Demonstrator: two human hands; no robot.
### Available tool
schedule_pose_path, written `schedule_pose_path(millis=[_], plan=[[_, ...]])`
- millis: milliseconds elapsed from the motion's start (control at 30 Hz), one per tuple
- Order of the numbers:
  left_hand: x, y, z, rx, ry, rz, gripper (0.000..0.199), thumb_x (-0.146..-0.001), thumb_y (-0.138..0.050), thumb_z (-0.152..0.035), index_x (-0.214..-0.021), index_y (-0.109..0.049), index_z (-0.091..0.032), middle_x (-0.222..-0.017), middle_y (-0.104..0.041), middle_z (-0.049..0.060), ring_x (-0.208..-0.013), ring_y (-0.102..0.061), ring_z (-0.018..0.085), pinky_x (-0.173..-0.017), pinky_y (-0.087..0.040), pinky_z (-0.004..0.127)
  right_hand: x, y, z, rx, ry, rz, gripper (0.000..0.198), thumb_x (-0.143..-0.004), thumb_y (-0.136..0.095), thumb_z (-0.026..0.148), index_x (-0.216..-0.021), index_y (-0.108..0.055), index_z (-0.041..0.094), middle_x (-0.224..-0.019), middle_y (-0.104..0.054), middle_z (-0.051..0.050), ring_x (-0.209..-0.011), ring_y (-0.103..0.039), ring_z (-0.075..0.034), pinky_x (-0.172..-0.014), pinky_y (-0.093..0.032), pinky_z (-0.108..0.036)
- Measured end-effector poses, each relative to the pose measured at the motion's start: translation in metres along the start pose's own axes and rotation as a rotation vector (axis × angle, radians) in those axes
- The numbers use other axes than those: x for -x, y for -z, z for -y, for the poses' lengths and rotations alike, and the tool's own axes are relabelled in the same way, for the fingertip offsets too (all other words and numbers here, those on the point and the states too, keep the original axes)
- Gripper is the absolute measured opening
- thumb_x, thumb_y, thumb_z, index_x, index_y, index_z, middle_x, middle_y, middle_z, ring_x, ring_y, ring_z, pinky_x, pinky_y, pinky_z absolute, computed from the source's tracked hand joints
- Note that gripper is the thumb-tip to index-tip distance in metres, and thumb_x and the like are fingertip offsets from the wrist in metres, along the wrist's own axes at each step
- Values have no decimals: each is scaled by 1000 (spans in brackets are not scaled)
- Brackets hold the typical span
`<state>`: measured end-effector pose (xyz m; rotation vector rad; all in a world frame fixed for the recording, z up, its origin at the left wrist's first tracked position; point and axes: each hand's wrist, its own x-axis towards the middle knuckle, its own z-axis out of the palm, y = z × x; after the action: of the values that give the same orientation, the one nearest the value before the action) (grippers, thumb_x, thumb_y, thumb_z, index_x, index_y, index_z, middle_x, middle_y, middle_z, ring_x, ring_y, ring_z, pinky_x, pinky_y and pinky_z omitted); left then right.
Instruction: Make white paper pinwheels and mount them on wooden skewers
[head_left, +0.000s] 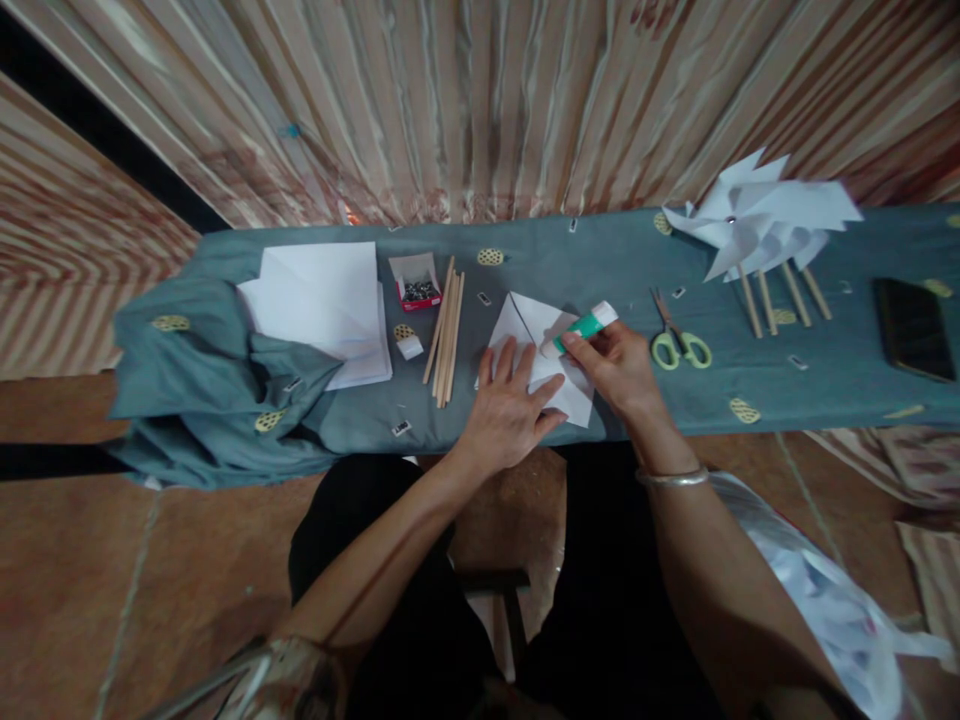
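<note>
A white paper square (576,398) with cuts running in from its corners lies on the cloth-covered table in front of me. My left hand (504,412) rests flat on it, fingers spread, covering its lower left part. In my right hand (624,368) is a green and white glue stick (586,326), held slanted with its lower end at the paper. Whether that end touches the sheet is hard to make out. Just right of this hand lie scissors (679,342) with light green handles. Several wooden sticks (448,335) lie left of the paper.
A stack of white sheets (322,300) lies at the left. Beside it are a small red box of metal pins (418,288) and a small white piece (410,347). Several paper pinwheels (750,215) on sticks and a dark phone (913,328) occupy the right end.
</note>
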<state>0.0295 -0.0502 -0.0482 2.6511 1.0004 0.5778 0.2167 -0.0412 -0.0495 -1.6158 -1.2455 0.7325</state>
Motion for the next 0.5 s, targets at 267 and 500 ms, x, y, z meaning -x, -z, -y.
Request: schedule_pose_path(millis=[267,500], plan=[[0,1,0,21,7,3,45,-87,-60,-46,-127,-59,-26,-149,-42,14,-144,-26,38,-111,-23,65,6,5,4,-59,-6,0,38,-70,-73,57,-83,-62,22,-73,-67,0,-70,-63,-18,-65,-52,-31],[0,0,0,16,15,15,44,-88,-58,-47,-127,-59,-27,-151,-40,13,-144,-25,37,-112,-22,65,9,9,9,-55,-30,26,32,-70,-75,48,-80,-61,22,-73,-66,0,-69,-62,-17,-68,-51,-31]])
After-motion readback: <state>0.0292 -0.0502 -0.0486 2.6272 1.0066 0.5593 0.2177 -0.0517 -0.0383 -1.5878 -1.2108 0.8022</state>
